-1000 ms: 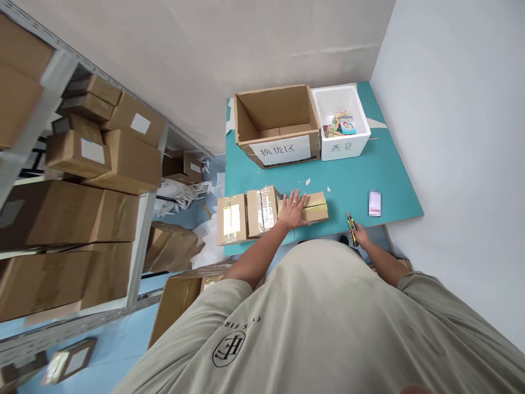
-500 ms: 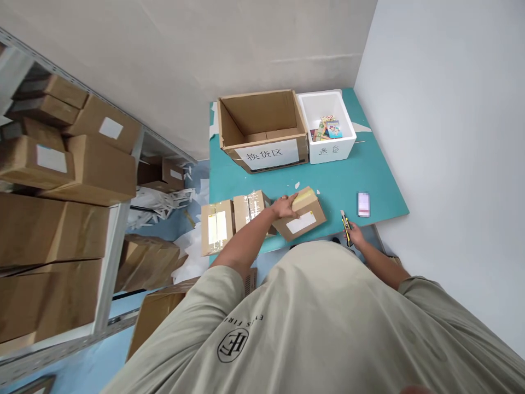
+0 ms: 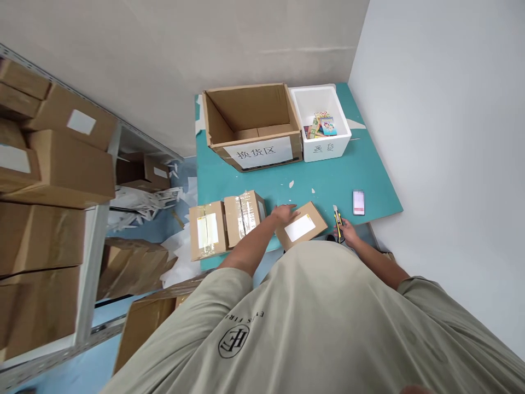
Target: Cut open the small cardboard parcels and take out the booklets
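Note:
My left hand (image 3: pixel 284 214) grips the back left edge of a small cardboard box (image 3: pixel 315 223) at the table's front edge. The box's face with a white label (image 3: pixel 299 227) is turned up towards me. In my right hand (image 3: pixel 348 232) is a yellow and black utility knife (image 3: pixel 338 223), its blade pointing away from me, just right of the box. Two taped cardboard boxes, one (image 3: pixel 241 218) nearer my left forearm and one (image 3: pixel 207 231) further left, stand side by side.
A large open carton (image 3: pixel 262 153) and a white foam box (image 3: pixel 327 149) holding several colourful packets stand at the back. A phone (image 3: pixel 358 202) lies at the right. Paper scraps (image 3: pixel 291 184) dot the green table (image 3: pixel 324 175). Shelves with cartons (image 3: pixel 74 169) are at the left.
The small box has been tipped over, so its labelled face now points up and the yellow-taped face is out of sight. My right hand keeps the knife. The view has shifted slightly.

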A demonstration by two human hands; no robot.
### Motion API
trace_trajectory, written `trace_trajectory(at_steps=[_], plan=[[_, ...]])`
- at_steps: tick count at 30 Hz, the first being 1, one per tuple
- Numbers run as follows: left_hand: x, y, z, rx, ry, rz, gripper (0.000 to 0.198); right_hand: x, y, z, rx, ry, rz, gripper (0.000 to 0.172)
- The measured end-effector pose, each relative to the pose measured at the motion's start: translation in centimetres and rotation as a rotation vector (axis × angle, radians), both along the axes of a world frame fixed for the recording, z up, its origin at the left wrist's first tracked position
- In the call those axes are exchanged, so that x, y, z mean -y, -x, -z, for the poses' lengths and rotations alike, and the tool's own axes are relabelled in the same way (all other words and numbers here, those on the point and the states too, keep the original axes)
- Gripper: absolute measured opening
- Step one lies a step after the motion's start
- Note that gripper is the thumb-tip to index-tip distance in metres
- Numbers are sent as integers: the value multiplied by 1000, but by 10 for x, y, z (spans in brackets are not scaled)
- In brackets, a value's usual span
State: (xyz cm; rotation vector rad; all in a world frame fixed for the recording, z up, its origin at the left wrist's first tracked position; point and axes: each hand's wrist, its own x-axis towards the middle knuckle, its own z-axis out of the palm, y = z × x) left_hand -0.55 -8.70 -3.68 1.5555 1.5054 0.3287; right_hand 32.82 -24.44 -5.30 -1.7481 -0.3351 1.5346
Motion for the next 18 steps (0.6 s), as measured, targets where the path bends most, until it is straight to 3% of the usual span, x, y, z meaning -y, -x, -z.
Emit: trace_trajectory(at_steps=[2,4,6,12,15,18], plan=[[20,-6,-5,-181,-112,215,60,-6,8,0,-39,-12,5,50],[44,-8,-11,-244,-216,344,61,-13,18,0,-56,-24,-5,51],[71,-3,-16,-270,-241,430,75,-21,26,0,-44,-44,-42,52],[132,52,-17,-334,-159,296,119,-33,33,2,25,-96,-156,57],[141,67,-12,-324,-128,324,130,-36,31,2,37,-88,-163,60],[135,61,-8,-334,-116,331,134,-44,29,3,55,-66,-198,60]])
